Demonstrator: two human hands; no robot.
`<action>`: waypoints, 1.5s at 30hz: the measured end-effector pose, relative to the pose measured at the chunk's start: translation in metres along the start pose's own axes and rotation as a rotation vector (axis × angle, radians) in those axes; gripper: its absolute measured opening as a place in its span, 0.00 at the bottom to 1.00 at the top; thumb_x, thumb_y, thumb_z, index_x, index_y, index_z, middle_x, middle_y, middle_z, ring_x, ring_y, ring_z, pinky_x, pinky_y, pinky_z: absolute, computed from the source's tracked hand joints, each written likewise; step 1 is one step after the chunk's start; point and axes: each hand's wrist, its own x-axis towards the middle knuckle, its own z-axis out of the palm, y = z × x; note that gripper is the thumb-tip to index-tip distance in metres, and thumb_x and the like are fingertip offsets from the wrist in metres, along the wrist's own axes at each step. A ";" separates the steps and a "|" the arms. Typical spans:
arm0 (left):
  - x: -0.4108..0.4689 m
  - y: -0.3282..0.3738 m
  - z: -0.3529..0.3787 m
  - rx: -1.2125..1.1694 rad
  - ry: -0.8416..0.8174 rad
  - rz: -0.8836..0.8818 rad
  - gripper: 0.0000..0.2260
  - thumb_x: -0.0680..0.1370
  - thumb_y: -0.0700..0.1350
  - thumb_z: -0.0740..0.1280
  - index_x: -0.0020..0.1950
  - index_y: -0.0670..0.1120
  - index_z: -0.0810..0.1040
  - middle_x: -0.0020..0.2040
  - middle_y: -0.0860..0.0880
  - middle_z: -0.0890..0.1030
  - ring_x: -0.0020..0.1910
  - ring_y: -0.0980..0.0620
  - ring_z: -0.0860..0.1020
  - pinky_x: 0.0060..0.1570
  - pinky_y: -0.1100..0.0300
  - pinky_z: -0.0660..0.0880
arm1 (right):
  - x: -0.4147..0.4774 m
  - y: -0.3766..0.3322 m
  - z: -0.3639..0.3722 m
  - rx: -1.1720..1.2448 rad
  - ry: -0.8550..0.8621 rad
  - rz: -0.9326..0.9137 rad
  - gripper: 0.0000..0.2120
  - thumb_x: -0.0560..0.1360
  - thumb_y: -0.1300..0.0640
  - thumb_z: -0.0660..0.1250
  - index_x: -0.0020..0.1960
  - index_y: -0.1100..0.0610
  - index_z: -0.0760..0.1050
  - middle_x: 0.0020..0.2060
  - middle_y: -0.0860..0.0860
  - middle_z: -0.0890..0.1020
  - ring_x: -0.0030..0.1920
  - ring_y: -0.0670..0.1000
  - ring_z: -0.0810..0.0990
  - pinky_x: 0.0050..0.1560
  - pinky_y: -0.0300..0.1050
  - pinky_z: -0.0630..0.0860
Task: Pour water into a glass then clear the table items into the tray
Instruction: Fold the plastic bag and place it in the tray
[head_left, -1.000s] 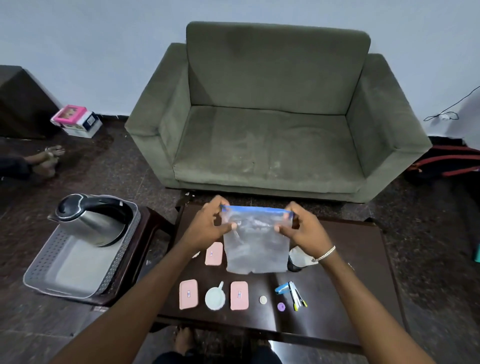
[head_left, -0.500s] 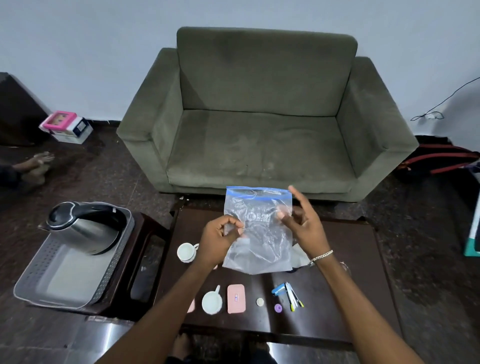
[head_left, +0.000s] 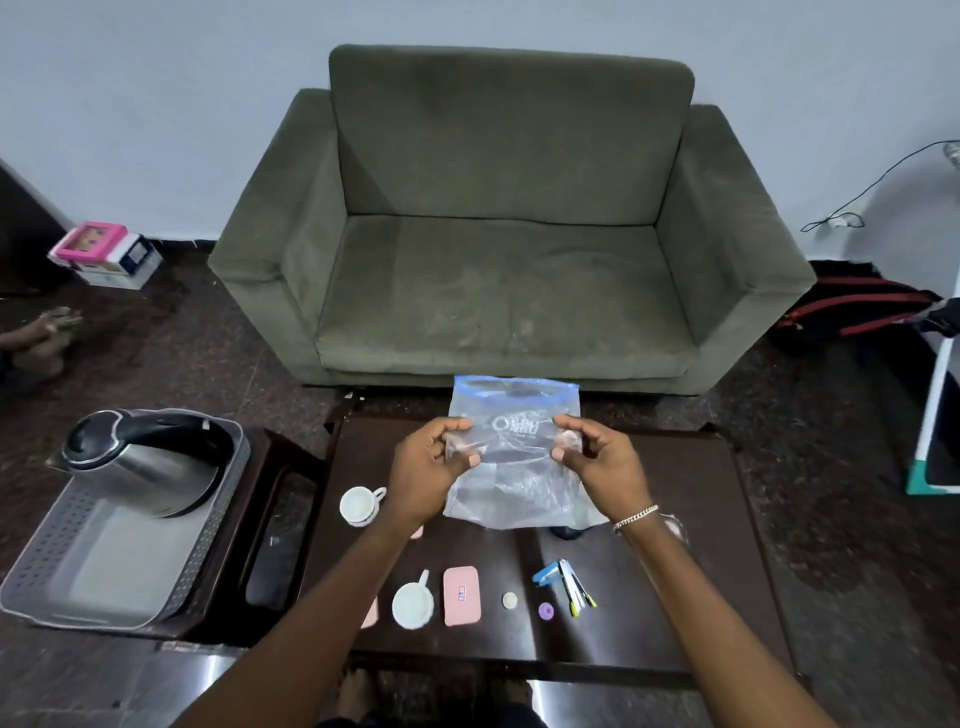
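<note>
A clear zip bag (head_left: 511, 457) with a blue seal hangs upright above the dark table (head_left: 691, 571). My left hand (head_left: 428, 470) pinches its left edge and my right hand (head_left: 597, 460) pinches its right edge. On the table lie a white cup (head_left: 359, 505), a white lidded dish (head_left: 413, 604), a pink case (head_left: 461, 595), a small round coin-like disc (head_left: 509, 600), a purple cap (head_left: 545, 611) and a bundle of pens (head_left: 566, 584). A grey tray (head_left: 104, 587) on a side stool at the left holds a steel kettle (head_left: 140, 462).
A green sofa (head_left: 498, 249) stands behind the table. Pink and white boxes (head_left: 106, 254) sit on the floor at the far left, near another person's feet (head_left: 41, 338). A red-and-black bag (head_left: 857, 312) lies at the right.
Both hands slid down from the bag's blue top seal to its middle sides. The bag now stands higher above my hands. The camera view shifted downward slightly.
</note>
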 end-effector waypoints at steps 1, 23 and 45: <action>-0.002 0.001 0.002 0.044 0.027 0.003 0.16 0.71 0.32 0.78 0.56 0.45 0.83 0.54 0.46 0.86 0.52 0.45 0.84 0.59 0.52 0.80 | 0.000 0.001 0.000 -0.041 0.022 0.002 0.18 0.72 0.70 0.74 0.60 0.57 0.82 0.56 0.51 0.85 0.53 0.46 0.81 0.59 0.39 0.76; -0.016 0.011 0.020 0.085 -0.022 0.183 0.16 0.72 0.43 0.78 0.55 0.49 0.76 0.49 0.53 0.82 0.47 0.52 0.81 0.50 0.56 0.76 | -0.001 0.001 0.015 -0.063 0.210 -0.090 0.05 0.81 0.63 0.63 0.54 0.55 0.75 0.41 0.46 0.78 0.39 0.45 0.73 0.45 0.44 0.72; -0.010 0.002 0.003 0.289 -0.260 0.156 0.26 0.70 0.35 0.79 0.67 0.49 0.80 0.64 0.51 0.80 0.65 0.59 0.76 0.65 0.69 0.69 | 0.002 -0.003 -0.007 -0.113 -0.348 0.016 0.20 0.70 0.71 0.75 0.59 0.57 0.84 0.54 0.53 0.83 0.55 0.45 0.82 0.57 0.35 0.76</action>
